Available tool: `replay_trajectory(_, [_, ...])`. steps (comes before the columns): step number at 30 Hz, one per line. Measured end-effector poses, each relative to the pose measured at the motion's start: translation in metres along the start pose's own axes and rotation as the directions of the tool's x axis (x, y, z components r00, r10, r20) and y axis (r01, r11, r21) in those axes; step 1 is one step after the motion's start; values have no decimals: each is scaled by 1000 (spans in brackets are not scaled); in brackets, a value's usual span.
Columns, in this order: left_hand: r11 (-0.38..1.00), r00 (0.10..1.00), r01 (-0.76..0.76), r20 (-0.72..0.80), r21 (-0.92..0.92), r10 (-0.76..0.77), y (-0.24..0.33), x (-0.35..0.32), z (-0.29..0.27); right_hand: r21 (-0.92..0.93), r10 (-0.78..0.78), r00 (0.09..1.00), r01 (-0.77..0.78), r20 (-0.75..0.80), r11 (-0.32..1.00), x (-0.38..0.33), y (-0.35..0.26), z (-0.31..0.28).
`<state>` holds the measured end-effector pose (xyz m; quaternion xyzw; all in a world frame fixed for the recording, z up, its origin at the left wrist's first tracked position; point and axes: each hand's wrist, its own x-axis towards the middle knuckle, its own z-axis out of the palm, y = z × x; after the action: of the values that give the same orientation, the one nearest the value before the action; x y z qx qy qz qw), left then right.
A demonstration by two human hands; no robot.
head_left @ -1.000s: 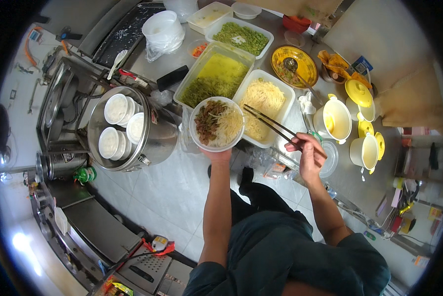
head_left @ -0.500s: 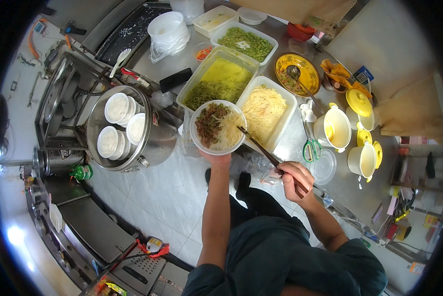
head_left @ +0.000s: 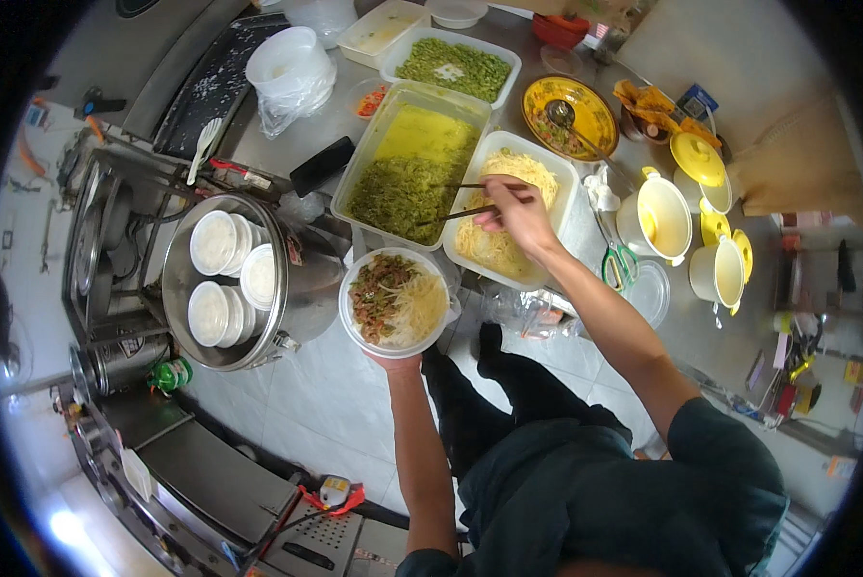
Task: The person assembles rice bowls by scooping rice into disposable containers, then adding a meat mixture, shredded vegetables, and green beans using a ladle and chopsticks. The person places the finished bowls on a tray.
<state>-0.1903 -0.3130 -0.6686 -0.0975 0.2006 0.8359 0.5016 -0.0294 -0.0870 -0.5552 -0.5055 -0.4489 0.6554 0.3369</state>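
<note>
My left hand (head_left: 394,362) is wrapped under a round white bowl (head_left: 347,322), which it holds up near the counter's front edge. Inside lie chopped brown meat (head_left: 381,300) with green bits and pale shreds (head_left: 416,306). My right hand (head_left: 516,213) grips a pair of dark chopsticks (head_left: 462,213), spread apart. Their tips reach over the chopped greens (head_left: 393,197) in a rectangular plastic tub (head_left: 347,162) with yellowish liquid. Below that hand stands a second tub (head_left: 568,207) of pale yellow shreds (head_left: 494,246).
A steel pot (head_left: 275,317) with stacked lidded white tubs (head_left: 214,242) stands at left. On the counter are a phone (head_left: 322,166), a tub of green pieces (head_left: 453,69), a yellow dish with a ladle (head_left: 597,106), scissors (head_left: 620,267), a clear lid (head_left: 650,294) and cream pots (head_left: 658,219).
My right hand has moved up and left with the chopsticks, from beside the bowl to above the tubs. The bowl in my left hand has shifted slightly left and nearer me.
</note>
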Motion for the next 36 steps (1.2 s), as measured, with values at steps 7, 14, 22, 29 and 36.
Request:
replay_trajectory(7, [997,998,18,-67,71,-13,20,12,-1,-347,-328,944,320,36,882,14,32,22])
replay_trajectory(14, [997,1000,0,-26,79,2,30,32,14,110,-90,977,113,-195,988,12,48,19])
replay_trajectory(22, [996,998,1,-57,92,4,43,33,3,-86,-146,981,136,-128,987,-9,15,17])
replay_trajectory(29, [996,998,-12,-63,88,17,44,31,1,77,-105,988,114,-118,990,2,45,21])
replay_trajectory(36, [999,999,39,-26,-8,-39,43,36,5,247,-37,972,96,-233,964,8,65,12])
